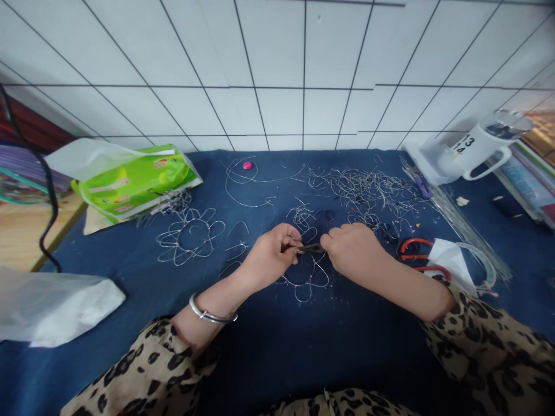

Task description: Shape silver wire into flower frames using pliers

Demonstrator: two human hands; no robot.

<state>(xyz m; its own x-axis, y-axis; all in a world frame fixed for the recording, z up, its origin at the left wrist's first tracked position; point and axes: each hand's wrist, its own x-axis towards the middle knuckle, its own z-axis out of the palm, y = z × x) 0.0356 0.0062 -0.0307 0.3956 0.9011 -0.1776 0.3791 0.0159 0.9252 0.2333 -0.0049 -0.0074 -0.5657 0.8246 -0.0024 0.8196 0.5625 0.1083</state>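
Silver-wire flower (311, 283) seems unfinished, left hand (271, 254) pinching it, right hand (358, 251) clenching dark metal pliers (310, 249); petalled wire ring (189, 250) at nine o'clock looks complete.

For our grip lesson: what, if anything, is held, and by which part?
Right hand: pliers, by the handles. Left hand: apparently the wire flower, by its far edge.
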